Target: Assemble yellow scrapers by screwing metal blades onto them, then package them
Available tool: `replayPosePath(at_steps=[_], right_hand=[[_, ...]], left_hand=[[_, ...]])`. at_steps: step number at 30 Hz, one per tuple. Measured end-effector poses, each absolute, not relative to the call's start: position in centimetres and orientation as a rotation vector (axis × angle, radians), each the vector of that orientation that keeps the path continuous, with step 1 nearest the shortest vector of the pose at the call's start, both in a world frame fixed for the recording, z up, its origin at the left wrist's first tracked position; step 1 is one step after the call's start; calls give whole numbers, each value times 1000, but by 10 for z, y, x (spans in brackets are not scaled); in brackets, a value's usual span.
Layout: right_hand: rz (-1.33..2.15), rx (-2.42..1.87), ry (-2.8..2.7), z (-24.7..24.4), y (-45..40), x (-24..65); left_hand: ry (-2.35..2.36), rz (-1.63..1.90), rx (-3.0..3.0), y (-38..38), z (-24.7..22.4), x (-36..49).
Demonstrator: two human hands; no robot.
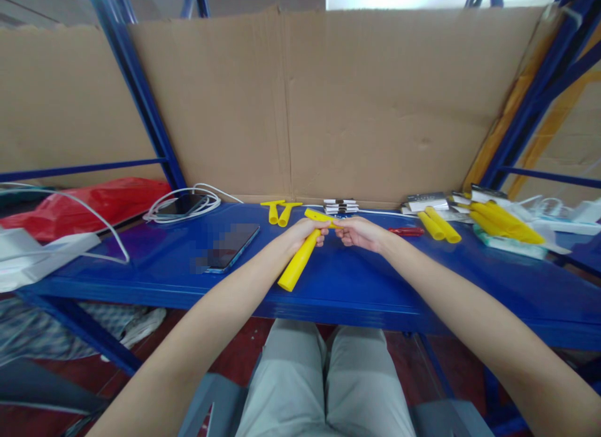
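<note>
A yellow T-shaped plastic tool [298,265] is held in front of me above the blue table, its round handle slanting down to the left. My left hand [310,230] is closed around it where handle and crossbar meet. At the right end of the crossbar, my right hand [357,233] pinches with thumb and fingers; whether it also holds a smaller part is hidden. Behind the hands, two similar yellow T-shaped tools [283,214] lie by the cardboard wall. A small stack of black-and-white packets [340,206] sits just beyond my right hand.
On the blue table [375,287], a phone [232,249] lies left. A coiled white cable [206,202] and red bag [98,205] are farther left. To the right are a red tool [406,231], yellow tubes [439,225], boxes [427,202] and yellow pieces [509,221]. Cardboard [375,105] stands behind.
</note>
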State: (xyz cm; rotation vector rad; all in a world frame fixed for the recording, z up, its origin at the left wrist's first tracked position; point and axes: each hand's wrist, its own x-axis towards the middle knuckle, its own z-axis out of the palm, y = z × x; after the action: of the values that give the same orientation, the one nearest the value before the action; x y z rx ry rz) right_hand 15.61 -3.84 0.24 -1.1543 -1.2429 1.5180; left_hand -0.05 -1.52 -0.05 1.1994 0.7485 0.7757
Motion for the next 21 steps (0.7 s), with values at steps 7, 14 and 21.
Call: replayPosePath(at_steps=[7, 14, 21], right_hand=[[1501, -1165, -1283, 3, -40, 155], [1109, -1409, -1417, 1, -36, 161], [815, -1416, -1311, 13, -29, 175]], left_hand=[[775, 791, 1222, -16, 0, 0], [763, 798, 1229, -13, -4, -1], [739, 792, 1216, -11, -6, -2]])
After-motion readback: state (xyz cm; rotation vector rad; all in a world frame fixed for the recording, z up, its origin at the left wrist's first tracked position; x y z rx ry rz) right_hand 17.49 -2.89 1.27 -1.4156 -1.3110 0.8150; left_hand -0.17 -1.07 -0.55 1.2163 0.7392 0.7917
